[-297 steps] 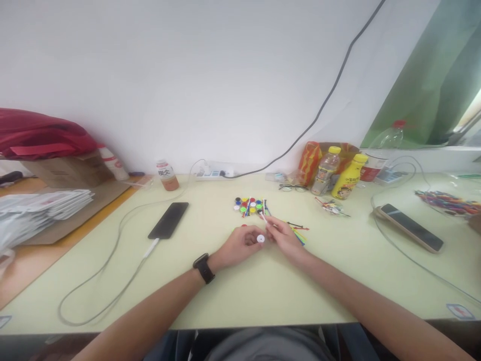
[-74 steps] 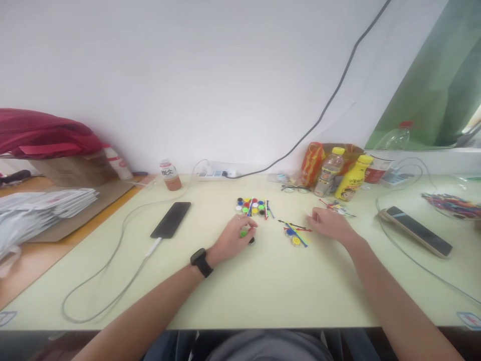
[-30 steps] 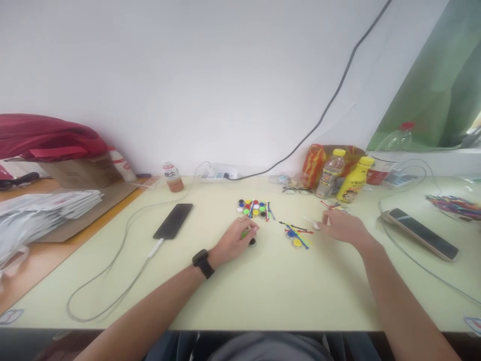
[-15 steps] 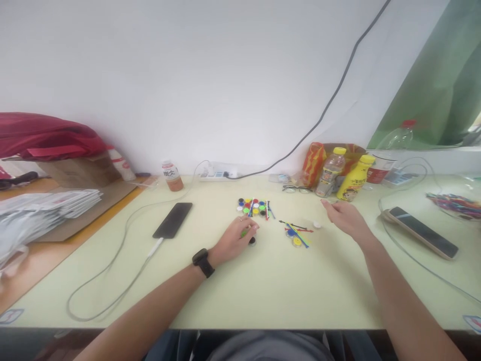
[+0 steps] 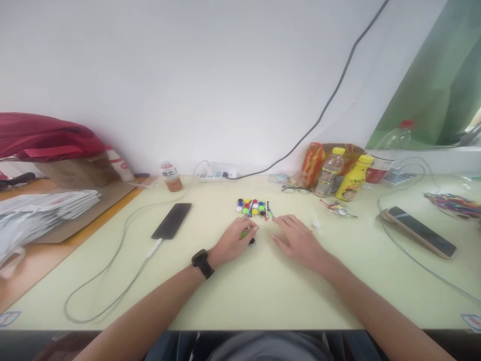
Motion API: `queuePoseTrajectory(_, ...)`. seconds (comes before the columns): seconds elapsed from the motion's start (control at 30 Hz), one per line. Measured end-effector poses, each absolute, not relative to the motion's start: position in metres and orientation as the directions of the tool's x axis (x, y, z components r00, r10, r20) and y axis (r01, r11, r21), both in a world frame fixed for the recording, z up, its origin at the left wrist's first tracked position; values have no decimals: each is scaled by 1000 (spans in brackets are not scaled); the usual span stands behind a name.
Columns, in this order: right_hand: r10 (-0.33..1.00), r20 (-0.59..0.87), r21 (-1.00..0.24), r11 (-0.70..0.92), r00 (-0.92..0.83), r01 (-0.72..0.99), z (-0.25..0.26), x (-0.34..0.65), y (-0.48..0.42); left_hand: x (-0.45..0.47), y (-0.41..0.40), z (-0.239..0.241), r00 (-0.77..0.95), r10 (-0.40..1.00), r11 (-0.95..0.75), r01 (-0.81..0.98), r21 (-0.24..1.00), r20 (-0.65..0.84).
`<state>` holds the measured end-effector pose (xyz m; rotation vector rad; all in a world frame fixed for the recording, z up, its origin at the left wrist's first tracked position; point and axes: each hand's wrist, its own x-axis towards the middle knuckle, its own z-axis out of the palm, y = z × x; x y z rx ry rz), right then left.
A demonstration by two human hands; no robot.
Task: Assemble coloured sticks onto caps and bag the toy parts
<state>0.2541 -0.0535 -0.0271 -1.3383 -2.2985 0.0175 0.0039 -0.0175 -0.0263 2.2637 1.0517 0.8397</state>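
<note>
My left hand (image 5: 233, 239), with a black watch on the wrist, rests on the table with its fingers curled around a green disc (image 5: 244, 234). A black disc (image 5: 251, 242) shows just under its thumb. To its right lies my right hand (image 5: 298, 241), palm down, fingers stretched and thumb apart; it hides what is beneath it. Just beyond both hands, small coloured discs (image 5: 239, 209) stand in a close cluster, with thin coloured sticks (image 5: 267, 210) among them. A white round piece (image 5: 316, 224) sits right of my right hand.
A small pile of coloured sticks (image 5: 337, 208) lies before the yellow bottle (image 5: 355, 178) and clear bottle (image 5: 329, 173). Glasses (image 5: 296, 189) are near the wall. A phone (image 5: 172, 221) with a cable is at left, another phone (image 5: 421, 231) at right.
My right hand has moved left and down from near the bottles, now covering the blue and yellow discs and sticks; the stick pile behind it shows. My left hand stays put.
</note>
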Motion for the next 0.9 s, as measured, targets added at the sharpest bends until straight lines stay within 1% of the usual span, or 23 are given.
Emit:
queuePoseTrajectory(0.1,856,376,-193,446,-353,874,-46,246,-51,5,-17,-27,507,799,-576,488,656,324)
queuePoseTrajectory(0.23,917,279,-230,352,-285,907,-59,247,-49,4,-19,-26,516,794,-581,490,650,321)
queuePoseTrajectory(0.33,946,203,-298,306,-253,904,-60,246,-52,2,-24,-21,558,774,-589,467,659,297)
queuePoseTrajectory(0.43,952,174,-376,302,-253,876,-58,242,-60,-2,-29,-16,671,702,-617,405,674,239)
queuePoseTrajectory(0.53,930,186,-487,367,-317,792,-53,238,-65,-6,-29,-14,748,634,-634,354,687,199)
queuePoseTrajectory(0.6,911,220,-566,411,-349,715,-46,237,-65,-9,-28,-14,761,619,-628,332,704,194)
queuePoseTrajectory(0.67,897,258,-615,438,-358,656,-38,240,-62,-10,-26,-16,763,616,-618,314,721,196)
queuePoseTrajectory(0.77,890,293,-617,456,-350,642,-24,252,-57,-11,-24,-18,752,631,-600,314,736,193)
queuePoseTrajectory(0.83,899,274,-572,437,-340,694,-17,263,-54,-9,-25,-20,738,647,-595,330,733,193)
queuePoseTrajectory(0.9,921,218,-500,389,-321,774,-12,274,-54,-7,-27,-21,727,658,-603,351,716,198)
